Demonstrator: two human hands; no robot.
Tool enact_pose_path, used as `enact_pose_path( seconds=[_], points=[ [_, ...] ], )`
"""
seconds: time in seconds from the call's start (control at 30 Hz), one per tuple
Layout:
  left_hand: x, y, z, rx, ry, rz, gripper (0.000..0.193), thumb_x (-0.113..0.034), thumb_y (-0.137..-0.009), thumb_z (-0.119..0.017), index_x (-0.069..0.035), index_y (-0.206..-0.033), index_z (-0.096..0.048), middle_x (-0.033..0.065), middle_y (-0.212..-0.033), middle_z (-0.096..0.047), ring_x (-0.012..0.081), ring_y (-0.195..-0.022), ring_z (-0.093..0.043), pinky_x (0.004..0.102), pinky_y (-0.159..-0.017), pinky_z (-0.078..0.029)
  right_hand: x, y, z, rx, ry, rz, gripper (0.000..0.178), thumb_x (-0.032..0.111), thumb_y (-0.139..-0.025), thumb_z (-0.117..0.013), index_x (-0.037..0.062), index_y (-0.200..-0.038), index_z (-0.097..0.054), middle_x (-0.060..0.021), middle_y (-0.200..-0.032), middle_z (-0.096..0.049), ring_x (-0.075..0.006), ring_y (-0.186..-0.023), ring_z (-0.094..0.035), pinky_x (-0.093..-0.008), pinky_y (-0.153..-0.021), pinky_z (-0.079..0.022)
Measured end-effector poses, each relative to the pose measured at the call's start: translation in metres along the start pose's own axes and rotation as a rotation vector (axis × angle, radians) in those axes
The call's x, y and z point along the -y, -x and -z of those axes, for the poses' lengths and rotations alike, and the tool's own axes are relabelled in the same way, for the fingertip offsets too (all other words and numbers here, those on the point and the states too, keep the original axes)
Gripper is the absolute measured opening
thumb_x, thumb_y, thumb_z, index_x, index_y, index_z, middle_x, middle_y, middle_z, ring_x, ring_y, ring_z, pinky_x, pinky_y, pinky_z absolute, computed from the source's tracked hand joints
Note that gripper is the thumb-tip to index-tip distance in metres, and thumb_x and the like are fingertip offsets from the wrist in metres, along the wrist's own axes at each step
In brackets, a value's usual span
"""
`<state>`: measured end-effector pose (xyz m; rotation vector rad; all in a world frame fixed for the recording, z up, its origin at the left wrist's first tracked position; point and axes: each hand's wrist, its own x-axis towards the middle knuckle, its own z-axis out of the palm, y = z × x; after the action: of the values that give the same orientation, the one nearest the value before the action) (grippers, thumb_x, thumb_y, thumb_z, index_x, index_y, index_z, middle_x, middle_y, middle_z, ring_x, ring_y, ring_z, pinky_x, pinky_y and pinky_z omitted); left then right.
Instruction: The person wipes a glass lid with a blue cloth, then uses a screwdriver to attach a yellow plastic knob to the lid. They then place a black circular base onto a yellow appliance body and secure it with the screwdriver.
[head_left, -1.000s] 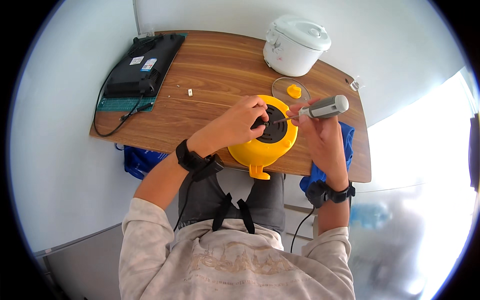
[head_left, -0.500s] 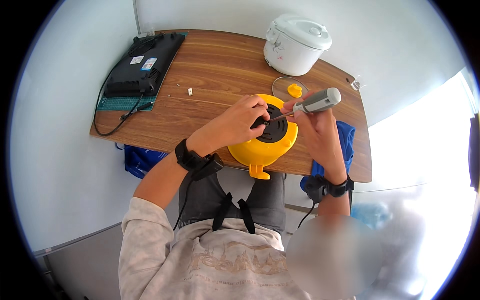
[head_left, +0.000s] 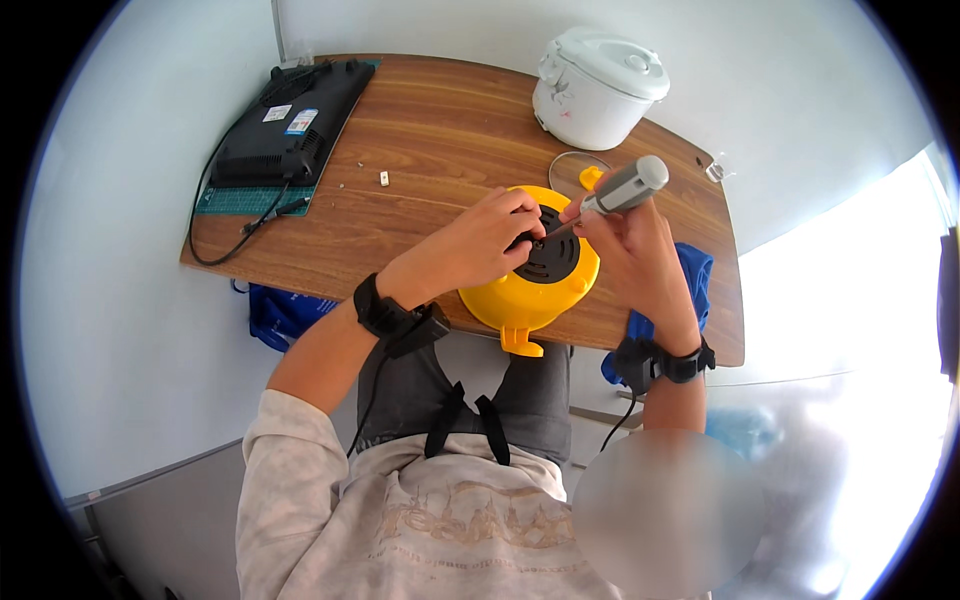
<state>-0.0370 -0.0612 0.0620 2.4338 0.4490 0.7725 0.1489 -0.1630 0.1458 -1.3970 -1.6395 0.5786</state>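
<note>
A yellow electric pot (head_left: 505, 303) lies upside down at the table's front edge, its black slotted base (head_left: 555, 262) facing up and its yellow handle toward me. My right hand (head_left: 625, 240) grips a grey-handled screwdriver (head_left: 630, 186) on a slant. The tip reaches the middle of the base. My left hand (head_left: 498, 232) rests over the left part of the base, thumb and fingers closed together close to the tip. Whatever they pinch is too small and hidden to make out. Just behind the pot is a clear lid with a yellow knob (head_left: 591, 178), partly covered by my right hand.
A white rice cooker (head_left: 590, 100) stands at the back right. On the left, a black flat appliance (head_left: 290, 130) with a cord lies on a green cutting mat (head_left: 240, 201). A small white piece (head_left: 384, 179) sits mid-table. Blue cloth (head_left: 695, 270) lies beside my right forearm.
The screwdriver's handle has tipped slightly left and up, with my right hand turning along. My left hand stays at the base. The whole view has shifted a little.
</note>
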Motion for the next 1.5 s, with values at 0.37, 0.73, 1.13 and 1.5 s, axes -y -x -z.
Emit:
enact_pose_path(
  seconds=[0.37,0.73,1.13,1.5],
  points=[
    [0.002,-0.013,0.004,0.021,0.095,0.06,0.011,-0.01,-0.086,-0.073,-0.003,-0.095,-0.075,0.0117,-0.106,-0.063,0.0298,-0.108,-0.058,0.0386,-0.095,-0.048,0.0,-0.012,0.005,0.023,0.028,-0.044,0.027,0.014,-0.093,-0.069,-0.005,-0.109,-0.058,-0.0155,-0.095,-0.074,-0.0213,-0.086,-0.073,-0.0313,-0.08,-0.057],
    [-0.001,-0.018,0.009,0.045,0.032,0.019,0.014,-0.01,-0.084,-0.073,-0.002,-0.095,-0.077,0.0128,-0.099,-0.068,0.0295,-0.098,-0.065,0.0388,-0.087,-0.052,0.012,-0.009,0.011,0.065,-0.041,-0.078,0.034,0.005,-0.088,-0.072,-0.0024,-0.12,-0.065,-0.0142,-0.111,-0.073,-0.02,-0.102,-0.072,-0.0319,-0.094,-0.056],
    [0.005,-0.016,0.002,0.02,0.072,-0.019,0.013,-0.008,-0.085,-0.071,0.0,-0.096,-0.073,0.011,-0.101,-0.067,0.0309,-0.099,-0.063,0.0396,-0.088,-0.051,0.012,-0.003,-0.008,-0.201,0.03,0.201,0.079,-0.004,-0.085,-0.069,0.0139,-0.152,-0.033,-0.0141,-0.133,-0.064,-0.0267,-0.107,-0.071,-0.0354,-0.087,-0.06],
    [0.009,-0.014,-0.002,0.019,0.073,-0.008,0.008,-0.008,-0.089,-0.068,-0.001,-0.094,-0.07,0.0102,-0.102,-0.064,0.0306,-0.1,-0.061,0.0389,-0.089,-0.05,0.041,-0.007,0.012,-0.313,0.341,0.382,0.034,-0.001,-0.087,-0.071,0.0046,-0.12,-0.068,-0.0112,-0.125,-0.069,-0.0238,-0.103,-0.071,-0.0332,-0.085,-0.062]
  ],
)
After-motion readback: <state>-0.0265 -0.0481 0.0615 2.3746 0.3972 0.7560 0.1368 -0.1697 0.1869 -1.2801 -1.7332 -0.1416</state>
